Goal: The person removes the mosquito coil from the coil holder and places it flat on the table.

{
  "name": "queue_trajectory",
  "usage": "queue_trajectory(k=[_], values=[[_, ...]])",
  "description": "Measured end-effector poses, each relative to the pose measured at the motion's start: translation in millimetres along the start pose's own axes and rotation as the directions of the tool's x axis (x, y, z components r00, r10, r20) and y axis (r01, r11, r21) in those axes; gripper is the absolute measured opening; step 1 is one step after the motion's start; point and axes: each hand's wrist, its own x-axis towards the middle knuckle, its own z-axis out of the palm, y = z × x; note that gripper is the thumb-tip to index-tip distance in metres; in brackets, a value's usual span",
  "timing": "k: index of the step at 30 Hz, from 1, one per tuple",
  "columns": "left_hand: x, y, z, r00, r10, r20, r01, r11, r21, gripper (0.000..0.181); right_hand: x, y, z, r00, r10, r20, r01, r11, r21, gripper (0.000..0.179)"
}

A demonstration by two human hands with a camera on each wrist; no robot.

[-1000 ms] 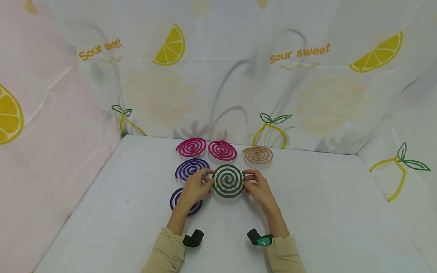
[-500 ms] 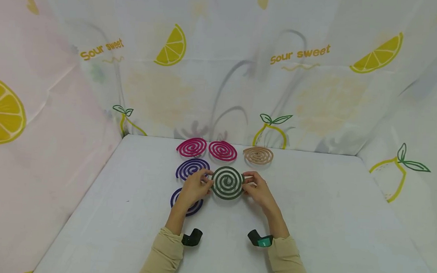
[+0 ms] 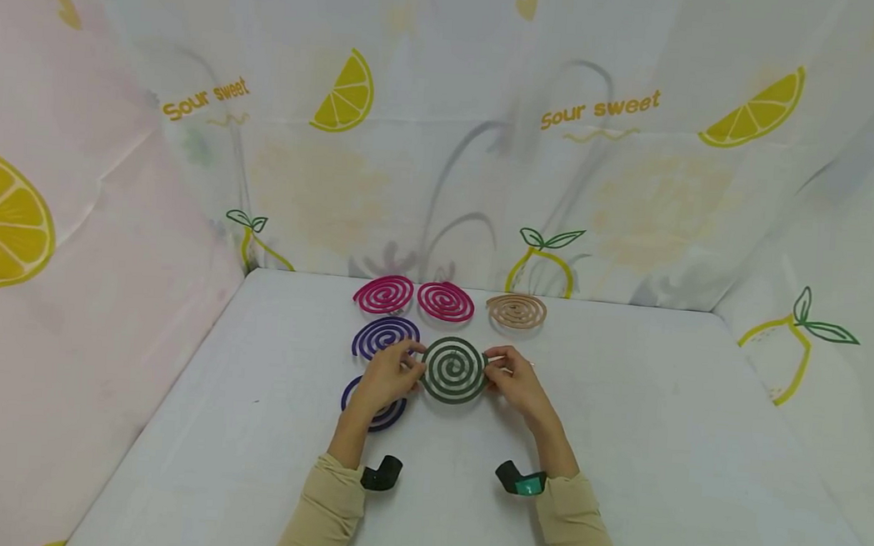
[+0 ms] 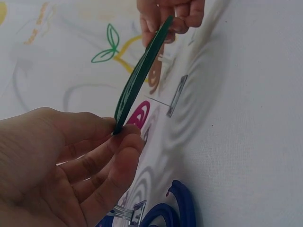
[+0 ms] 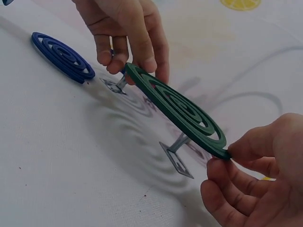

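A green mosquito coil (image 3: 454,370) is held level between both hands, over the middle of the white table. My left hand (image 3: 391,374) pinches its left edge between thumb and fingers. Its right edge is pinched by my right hand (image 3: 515,378). Under the coil stands a small metal coil stand (image 5: 176,158), its stem pointing up at the coil's underside, and the coil's shadow falls on the table around it. Just left of the green coil lies a blue coil (image 3: 385,337). A second blue coil (image 3: 386,424) is partly hidden by my left wrist.
Two pink coils (image 3: 446,301) and a tan coil (image 3: 516,310) form a row at the table's back edge. Behind them hangs a white cloth wall (image 3: 442,181) printed with lemons. Each wrist carries a small black camera (image 3: 382,474).
Both hands have brought the green coil slightly nearer to me, keeping their pinch on its edges. The other coils have stayed in place.
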Motion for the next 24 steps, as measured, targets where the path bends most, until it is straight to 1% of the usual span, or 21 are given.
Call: queue_trajectory(k=[1,5,8,12,15,19,24], values=[[-0.1,-0.1,-0.2,1.0,-0.001,0.005,0.001,1.0,-0.002,0.029,-0.6,0,0,1.0,-0.004,0.003,0.004,1.0,-0.002,0.03],[-0.5,-0.4,-0.9,1.0,-0.004,0.023,0.004,1.0,0.005,0.029,-13.8,-19,-2,1.0,0.002,0.022,-0.002,1.0,-0.012,0.029],[-1.1,-0.1,-1.3,0.999,-0.004,0.036,0.003,1.0,0.016,0.028,-19.2,-27,-4,0.999,0.003,0.046,-0.002,1.0,-0.011,0.029],[-0.9,-0.2,-1.5,0.999,-0.001,0.044,-0.001,1.0,0.03,0.028,-8.4,-9,-6,0.998,0.003,0.057,-0.003,1.0,-0.004,0.027],[-0.7,-1.6,-1.6,0.999,-0.001,0.047,-0.001,0.999,0.033,0.027,-3.6,0,-5,0.999,0.008,0.053,-0.007,1.0,-0.017,0.027],[-1.2,-3.5,-1.7,0.998,-0.006,0.058,0.004,0.999,0.032,0.027,-3.2,2,-4,0.998,0.008,0.056,-0.005,0.999,-0.043,0.026],[-3.3,-3.0,-2.7,0.997,-0.027,0.076,0.024,0.999,0.04,0.027,-6.1,0,-4,0.997,0.009,0.075,-0.005,0.999,-0.048,0.024]])
